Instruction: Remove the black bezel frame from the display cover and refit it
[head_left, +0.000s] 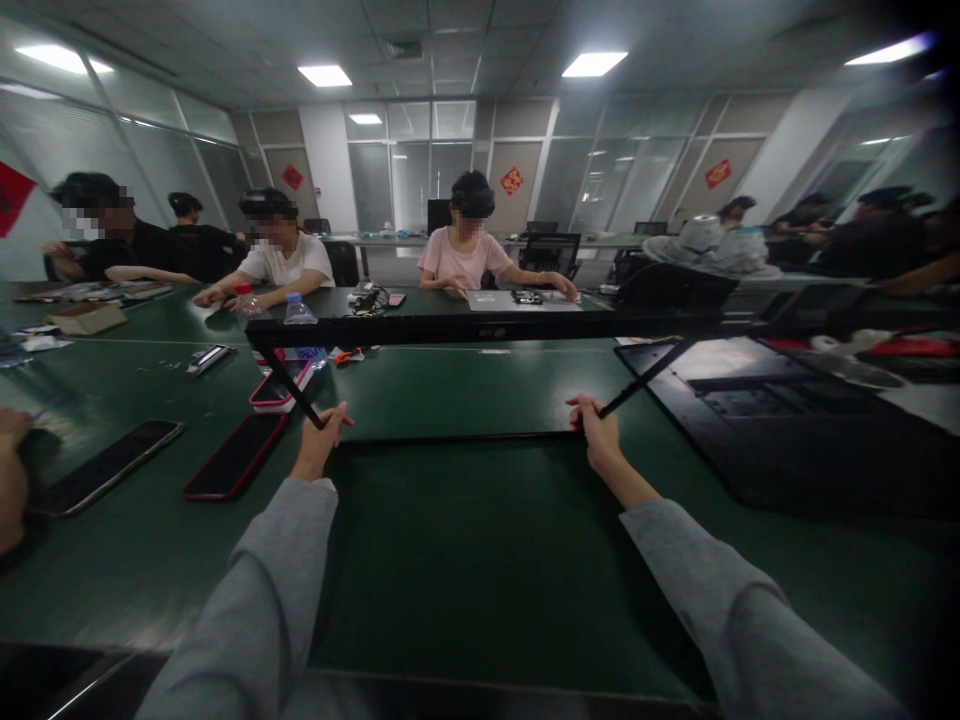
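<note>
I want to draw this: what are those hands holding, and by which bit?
A black frame: the left hand and right hand hold its short sides, near the lower corners.

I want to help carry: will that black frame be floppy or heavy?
The black frame is probably stiff: its edges look straight between left hand and right hand. It's likely light for its size: thin, with an open middle.
</note>
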